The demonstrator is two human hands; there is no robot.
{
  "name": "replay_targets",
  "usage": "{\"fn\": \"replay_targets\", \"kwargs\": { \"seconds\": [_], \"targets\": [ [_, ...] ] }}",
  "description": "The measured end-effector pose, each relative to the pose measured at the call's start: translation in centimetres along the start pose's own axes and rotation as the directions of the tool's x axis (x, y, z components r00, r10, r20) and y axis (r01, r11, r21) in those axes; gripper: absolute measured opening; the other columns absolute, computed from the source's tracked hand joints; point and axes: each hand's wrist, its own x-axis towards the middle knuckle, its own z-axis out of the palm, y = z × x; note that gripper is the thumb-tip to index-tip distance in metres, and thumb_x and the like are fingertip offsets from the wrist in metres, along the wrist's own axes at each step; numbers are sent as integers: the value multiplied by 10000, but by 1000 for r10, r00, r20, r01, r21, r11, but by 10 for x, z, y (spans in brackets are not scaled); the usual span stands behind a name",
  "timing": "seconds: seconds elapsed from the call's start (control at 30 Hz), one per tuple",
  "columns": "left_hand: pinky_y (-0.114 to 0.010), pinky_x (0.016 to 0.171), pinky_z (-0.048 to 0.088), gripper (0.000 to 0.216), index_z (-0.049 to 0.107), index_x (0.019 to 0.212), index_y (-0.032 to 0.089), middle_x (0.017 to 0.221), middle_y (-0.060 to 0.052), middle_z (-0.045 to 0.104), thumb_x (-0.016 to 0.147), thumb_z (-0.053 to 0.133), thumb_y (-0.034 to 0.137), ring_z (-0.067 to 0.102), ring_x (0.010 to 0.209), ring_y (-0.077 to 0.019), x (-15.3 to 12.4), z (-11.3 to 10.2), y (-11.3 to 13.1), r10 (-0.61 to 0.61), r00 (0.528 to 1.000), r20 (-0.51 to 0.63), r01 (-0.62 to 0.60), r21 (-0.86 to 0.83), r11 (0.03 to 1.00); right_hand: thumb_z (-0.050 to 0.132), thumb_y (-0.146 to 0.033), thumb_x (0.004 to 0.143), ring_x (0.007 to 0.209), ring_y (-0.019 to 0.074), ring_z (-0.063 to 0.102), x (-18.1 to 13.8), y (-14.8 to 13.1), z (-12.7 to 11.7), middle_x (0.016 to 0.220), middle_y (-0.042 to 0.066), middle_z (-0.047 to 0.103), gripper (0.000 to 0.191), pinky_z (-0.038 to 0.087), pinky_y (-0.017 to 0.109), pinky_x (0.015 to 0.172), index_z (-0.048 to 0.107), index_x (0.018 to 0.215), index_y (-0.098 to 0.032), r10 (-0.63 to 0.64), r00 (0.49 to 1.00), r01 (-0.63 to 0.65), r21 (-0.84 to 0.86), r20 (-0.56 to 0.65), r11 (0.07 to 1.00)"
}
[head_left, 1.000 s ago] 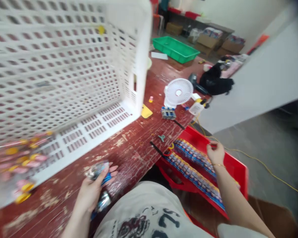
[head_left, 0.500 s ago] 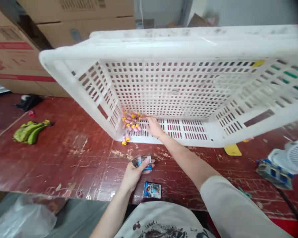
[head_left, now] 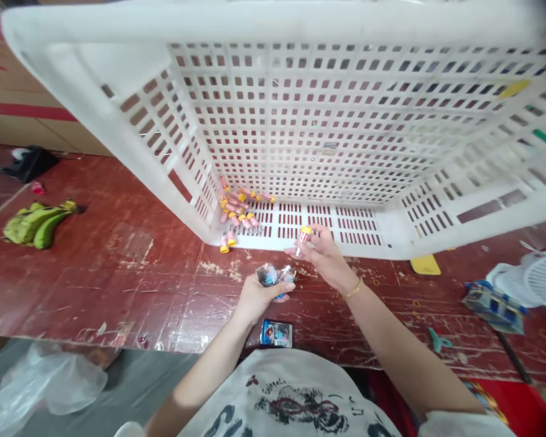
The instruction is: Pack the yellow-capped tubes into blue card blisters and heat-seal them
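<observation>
My left hand (head_left: 258,296) grips a small clear plastic packet (head_left: 275,276) with a blue print, held just above the red wooden table (head_left: 131,285). My right hand (head_left: 321,252) pinches a small pink tube with a yellow cap (head_left: 303,233), close to the packet's right side. Behind both hands a large white slatted crate (head_left: 300,121) lies tipped on its side. Several more pink and yellow tubes (head_left: 239,209) are heaped in its lower left corner. A second blue printed packet (head_left: 276,333) lies flat at the table's near edge.
Green bananas (head_left: 35,221) rest at the table's left. A white fan (head_left: 534,279), a blue packet bundle (head_left: 495,300) and a yellow card (head_left: 425,264) are on the right. Cardboard boxes (head_left: 22,109) stand behind. A clear plastic bag (head_left: 36,388) is on the floor.
My right hand left the red bin, reached into the crate's heap and came back with one pink tube beside the packet. The view swung left.
</observation>
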Motion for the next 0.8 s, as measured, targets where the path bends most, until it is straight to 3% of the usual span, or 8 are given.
{"fn": "replay_targets", "kwargs": {
  "seconds": [0.17,0.27,0.5,0.6,0.7,0.8],
  "targets": [
    [-244,560,553,359,703,778,107,663,-22,692,509,865,281,607,547,-115,1,15,3,59,996,61,-65,101,993,648,-304,810,862,145,618,-36,-22,-1,966,3,543,309,551,379,840,416,1013,-283,-203,979,197,-214,-8,957],
    [-272,583,570,391,692,781,105,666,-23,688,489,870,294,615,559,-129,0,19,3,73,997,35,-76,110,991,656,-312,800,844,151,628,-36,-20,-4,975,16,559,320,564,359,793,426,1021,-274,-157,987,157,-265,24,951],
    [-294,617,575,374,677,719,103,641,-23,676,494,864,337,611,532,-123,-3,24,2,79,995,58,-83,62,995,718,-318,739,775,146,644,-34,-11,-8,832,-18,626,357,564,358,753,439,952,-254,-10,1000,9,-77,-5,997],
    [-287,618,571,362,675,703,106,653,-29,683,496,863,336,618,549,-131,-1,22,0,91,995,51,-96,101,990,714,-289,747,791,147,641,-41,-10,-7,881,-4,628,352,552,362,778,444,970,-254,-124,989,110,-156,-84,982],
    [-273,590,558,348,665,696,115,634,-20,679,497,863,321,609,540,-128,1,21,-1,116,992,41,-121,138,983,690,-248,768,863,164,630,-48,-11,-6,966,23,603,335,526,385,842,456,1007,-260,-307,935,235,-337,-179,912],
    [-266,587,540,328,657,689,121,604,-11,671,520,855,320,602,526,-125,2,20,-2,144,988,57,-152,163,975,676,-236,778,891,173,620,-52,-11,-5,982,32,586,312,517,390,860,470,1011,-262,-360,924,275,-428,-129,861]
  ]
}}
